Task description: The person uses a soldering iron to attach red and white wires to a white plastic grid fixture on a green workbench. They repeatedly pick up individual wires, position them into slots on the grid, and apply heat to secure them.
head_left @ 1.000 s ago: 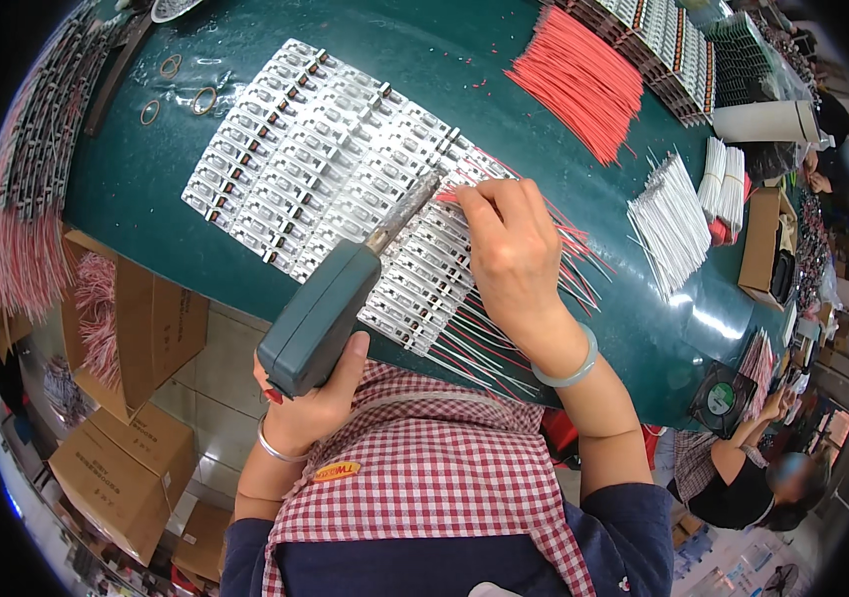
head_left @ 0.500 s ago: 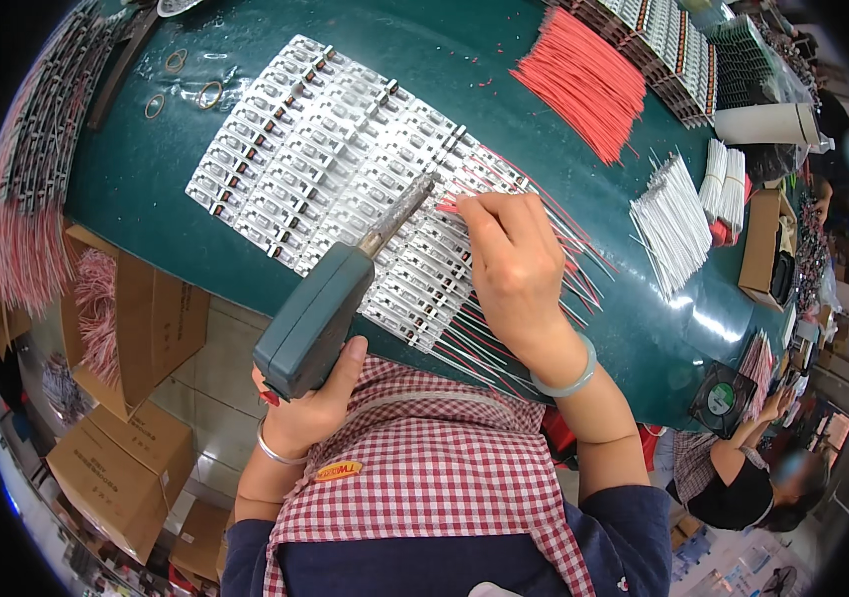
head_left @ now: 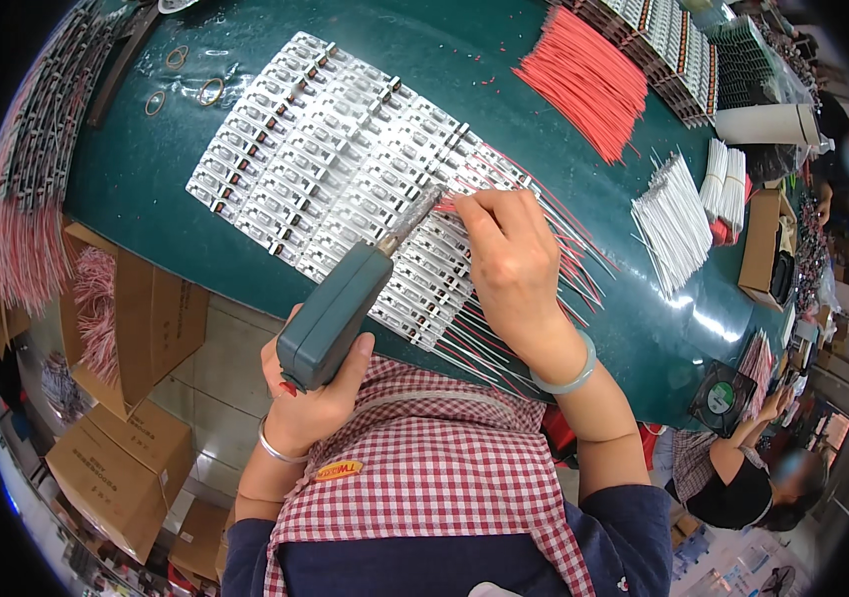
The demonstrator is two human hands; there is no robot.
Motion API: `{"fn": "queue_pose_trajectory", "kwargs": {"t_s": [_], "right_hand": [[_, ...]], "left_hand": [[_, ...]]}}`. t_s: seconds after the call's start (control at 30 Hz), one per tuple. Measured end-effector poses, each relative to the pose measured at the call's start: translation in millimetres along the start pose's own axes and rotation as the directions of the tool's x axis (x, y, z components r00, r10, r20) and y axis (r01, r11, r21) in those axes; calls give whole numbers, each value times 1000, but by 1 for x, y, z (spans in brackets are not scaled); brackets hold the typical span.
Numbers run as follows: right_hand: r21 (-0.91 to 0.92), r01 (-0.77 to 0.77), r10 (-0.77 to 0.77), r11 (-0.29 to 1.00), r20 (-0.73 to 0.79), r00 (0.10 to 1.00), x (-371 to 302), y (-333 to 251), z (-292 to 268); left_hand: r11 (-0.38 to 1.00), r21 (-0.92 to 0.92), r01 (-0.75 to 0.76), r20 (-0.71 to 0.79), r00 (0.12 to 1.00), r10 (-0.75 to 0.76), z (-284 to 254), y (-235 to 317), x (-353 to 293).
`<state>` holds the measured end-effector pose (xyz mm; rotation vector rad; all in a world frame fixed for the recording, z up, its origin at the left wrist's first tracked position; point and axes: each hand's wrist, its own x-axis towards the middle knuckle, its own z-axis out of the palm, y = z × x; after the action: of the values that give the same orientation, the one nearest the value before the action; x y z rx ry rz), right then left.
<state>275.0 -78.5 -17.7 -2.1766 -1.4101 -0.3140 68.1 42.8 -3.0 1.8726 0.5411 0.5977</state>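
Observation:
My left hand [head_left: 317, 406] is wrapped round the handle of a soldering gun [head_left: 335, 316] with a dark green body and a metal barrel. Its tip reaches up to the right, close to the fingertips of my right hand [head_left: 512, 261]. Those fingers are pinched on a red wire [head_left: 447, 203], above a panel of silvery-white parts [head_left: 340, 149] set in rows. Red and white wires [head_left: 568, 261] stick out from the panel's right-hand rows, partly hidden under my right hand. Whether the tip touches a part cannot be made out.
Bundles of red wires [head_left: 583, 85] and white wires [head_left: 678, 224] lie to the right on the green table [head_left: 444, 50]. Stacked wired panels [head_left: 41, 149] stand at the left edge. Cardboard boxes [head_left: 131, 478] sit below left. A co-worker [head_left: 743, 478] is at lower right.
The soldering gun has shifted a little to the right and up, its tip now nearer the right fingertips. My right hand has barely moved and still pinches the red wire.

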Motion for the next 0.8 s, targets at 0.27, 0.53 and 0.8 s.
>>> {"fn": "queue_pose_trajectory", "kwargs": {"t_s": [0.27,0.53,0.8], "right_hand": [[-26,8,-7,1000,11,1000,0,1,0],[-15,-2,2,1000,4,1000,0,0,0],[36,-10,11,999,-23,1000,-5,-9,-3]], "left_hand": [[998,-15,55,27,998,-54,-2,4,2],[980,-44,193,67,980,-190,-12,-4,-21],[997,29,76,-63,995,-74,-9,1,-16]]}}
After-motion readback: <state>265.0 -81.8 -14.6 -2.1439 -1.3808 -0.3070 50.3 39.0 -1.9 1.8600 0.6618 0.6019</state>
